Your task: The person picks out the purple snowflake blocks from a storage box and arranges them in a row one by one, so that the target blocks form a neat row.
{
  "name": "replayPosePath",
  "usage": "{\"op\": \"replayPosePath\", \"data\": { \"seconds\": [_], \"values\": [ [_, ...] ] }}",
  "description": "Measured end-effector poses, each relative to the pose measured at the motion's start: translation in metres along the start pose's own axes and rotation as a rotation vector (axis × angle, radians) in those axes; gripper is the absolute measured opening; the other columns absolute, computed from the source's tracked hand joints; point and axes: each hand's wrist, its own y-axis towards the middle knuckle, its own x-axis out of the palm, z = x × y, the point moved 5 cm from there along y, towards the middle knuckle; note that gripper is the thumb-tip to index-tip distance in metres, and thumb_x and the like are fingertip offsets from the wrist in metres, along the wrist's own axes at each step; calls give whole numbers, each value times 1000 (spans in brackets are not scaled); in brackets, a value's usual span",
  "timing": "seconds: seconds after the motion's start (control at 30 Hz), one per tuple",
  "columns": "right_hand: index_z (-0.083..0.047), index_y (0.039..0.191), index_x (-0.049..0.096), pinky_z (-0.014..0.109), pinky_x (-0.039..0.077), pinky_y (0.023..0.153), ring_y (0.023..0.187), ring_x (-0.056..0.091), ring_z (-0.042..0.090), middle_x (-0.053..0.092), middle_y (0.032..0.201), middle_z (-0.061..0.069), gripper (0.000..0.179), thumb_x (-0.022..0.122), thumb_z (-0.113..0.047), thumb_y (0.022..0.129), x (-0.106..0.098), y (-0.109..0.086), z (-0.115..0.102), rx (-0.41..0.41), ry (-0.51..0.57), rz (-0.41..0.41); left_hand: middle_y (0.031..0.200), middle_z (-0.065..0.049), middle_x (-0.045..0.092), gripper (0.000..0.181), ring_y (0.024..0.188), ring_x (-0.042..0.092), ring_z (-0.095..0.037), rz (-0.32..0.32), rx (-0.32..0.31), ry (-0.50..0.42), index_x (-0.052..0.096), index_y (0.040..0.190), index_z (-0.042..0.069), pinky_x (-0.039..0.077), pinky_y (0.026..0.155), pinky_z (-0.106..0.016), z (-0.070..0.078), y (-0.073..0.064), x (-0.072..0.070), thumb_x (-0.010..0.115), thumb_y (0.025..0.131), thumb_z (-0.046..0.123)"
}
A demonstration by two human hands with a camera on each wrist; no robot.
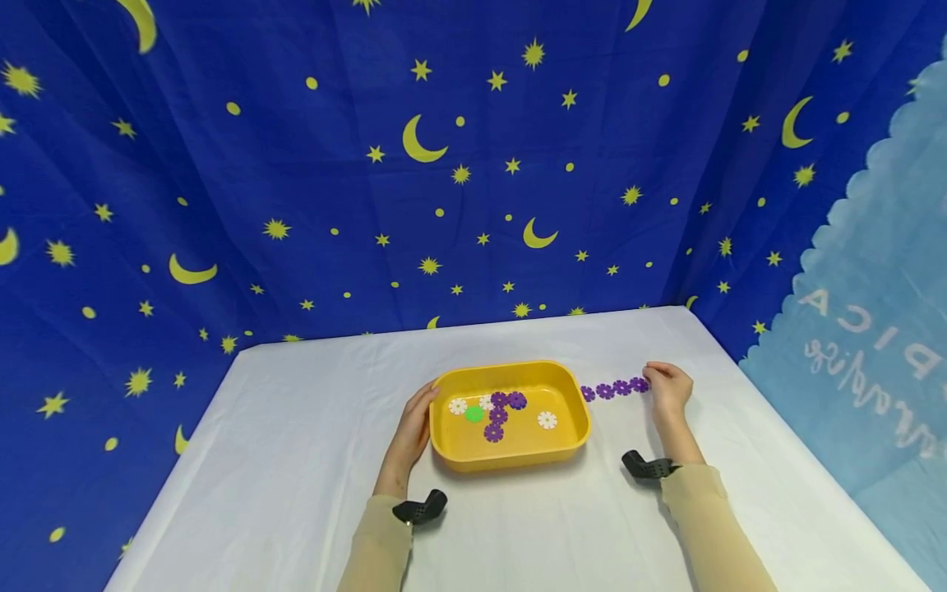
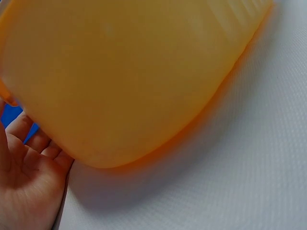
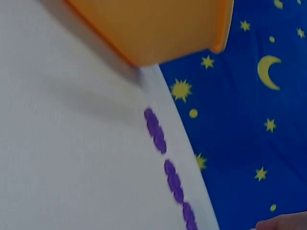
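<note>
My left hand [image 1: 411, 429] holds the left end of a yellow plastic basin [image 1: 510, 457], its fingers at the rim and along the outer wall. In the left wrist view the same hand [image 2: 36, 177] has its palm facing the basin wall [image 2: 120, 96]. To the right of the basin, several purple snowflake discs [image 1: 621, 387] form a row on the white cloth. My right hand [image 1: 669, 390] pinches at the right end of this row, the fingertips partly hiding the last disc. In the right wrist view the purple discs [image 3: 173, 182] appear nearly edge-on, with a finger [image 3: 283, 222] at the lower corner.
Inside the basin lie joined purple discs [image 1: 499, 416], a green disc [image 1: 474, 413] and white discs [image 1: 547, 420]. A white cloth [image 1: 296, 493] covers the table. Blue star-patterned curtain [image 1: 473, 205] hangs behind, and a light blue cloth [image 1: 888, 329] hangs at the right.
</note>
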Motion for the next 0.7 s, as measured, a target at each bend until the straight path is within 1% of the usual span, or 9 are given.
{"op": "replayPosePath", "data": {
  "seconds": [0.1,0.13,0.17,0.27,0.37,0.4,0.43,0.57,0.7],
  "values": [
    [8,95,67,9,52,60,59,56,-5,56,60,-20,14,61,1,84,6,-6,-6,-32,33,-44,152,-19,34,52,142,31,-28,-5,-6,0,35,144,-3,37,113,-30,0,0,-1,43,100,22],
    [7,93,67,10,52,60,59,56,-4,56,61,-19,12,61,1,84,8,-8,-9,-49,54,-57,152,-19,33,52,142,31,-28,-9,-6,0,34,144,-3,37,114,-31,0,0,-1,43,100,23],
    [5,89,68,9,52,59,59,57,-3,58,61,-17,10,62,1,83,10,-10,-12,-78,114,-82,152,-19,32,53,142,30,-28,-12,-5,3,34,145,-3,36,115,-32,1,0,-1,44,100,23],
    [8,86,69,9,51,57,58,57,-1,60,61,-15,10,63,2,81,18,-17,-22,-130,168,-122,153,-20,31,53,143,29,-29,-22,4,6,33,145,-3,34,116,-34,2,0,-2,44,100,24],
    [18,97,63,8,51,58,58,57,-2,60,61,-16,20,61,4,83,27,-26,-31,-125,152,-158,153,-19,30,53,143,29,-29,-27,5,4,32,145,-3,35,115,-33,3,0,-2,43,101,23],
    [20,101,61,8,52,60,59,57,-3,59,62,-17,24,60,3,85,30,-28,-33,-102,100,-160,153,-19,31,52,142,29,-28,-25,4,-2,32,145,-3,36,115,-32,3,0,-2,43,101,22],
    [21,104,59,8,52,60,60,57,-4,59,63,-17,26,59,3,86,33,-33,-38,-89,75,-176,153,-19,31,52,142,30,-28,-26,4,-3,32,145,-3,37,114,-31,2,-1,-1,43,101,22],
    [16,109,59,7,53,64,64,57,-3,58,66,-18,26,59,-1,89,47,-44,-41,-65,2,-240,152,-20,32,53,141,31,-28,-20,6,-5,33,145,-4,37,113,-30,2,-2,0,43,100,22],
    [16,109,59,6,53,66,66,59,-1,59,68,-17,26,60,-2,89,63,-54,-43,-70,4,-283,152,-21,31,53,142,30,-29,-20,3,-5,33,145,-4,35,115,-33,3,-1,0,44,100,23]
  ]
}}
